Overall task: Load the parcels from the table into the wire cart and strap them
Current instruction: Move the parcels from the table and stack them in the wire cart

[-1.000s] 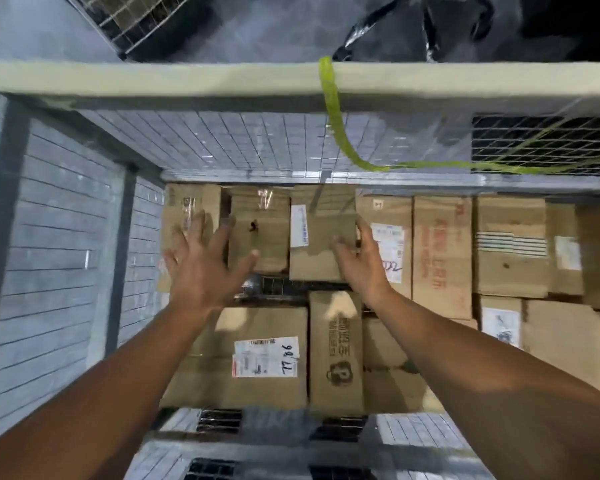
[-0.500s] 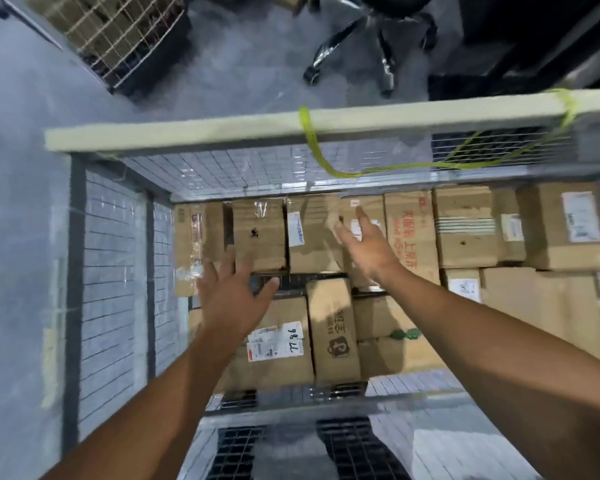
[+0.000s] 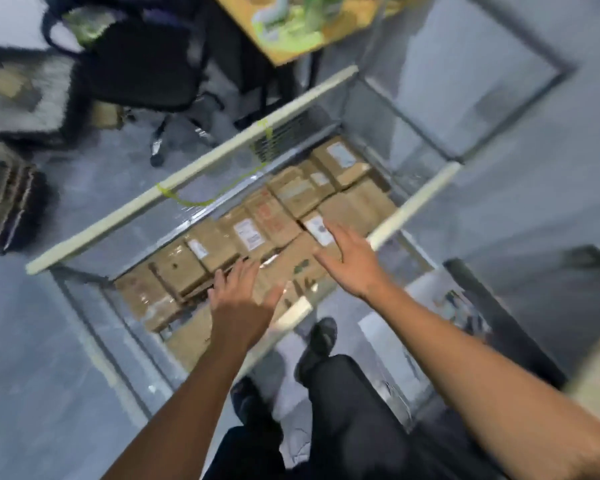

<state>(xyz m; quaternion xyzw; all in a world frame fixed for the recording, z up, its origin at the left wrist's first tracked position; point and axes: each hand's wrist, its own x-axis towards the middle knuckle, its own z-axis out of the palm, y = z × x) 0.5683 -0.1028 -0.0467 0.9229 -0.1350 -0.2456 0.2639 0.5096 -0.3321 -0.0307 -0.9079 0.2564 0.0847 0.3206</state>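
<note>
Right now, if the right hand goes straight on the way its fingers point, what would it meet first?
Probably the cardboard box with the white label, which lies in the cart just ahead of the open right hand. The picture is blurred, so the depth is uncertain.

Both hands, left (image 3: 241, 299) and right (image 3: 352, 261), hover empty with fingers spread above the cardboard parcels (image 3: 274, 216) packed inside the wire cart (image 3: 187, 174).

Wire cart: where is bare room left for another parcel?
The cart floor is crowded: parcels fill it end to end. A narrow dark gap shows between far row and near boxes, by the left hand. Free room lies above them.
</note>
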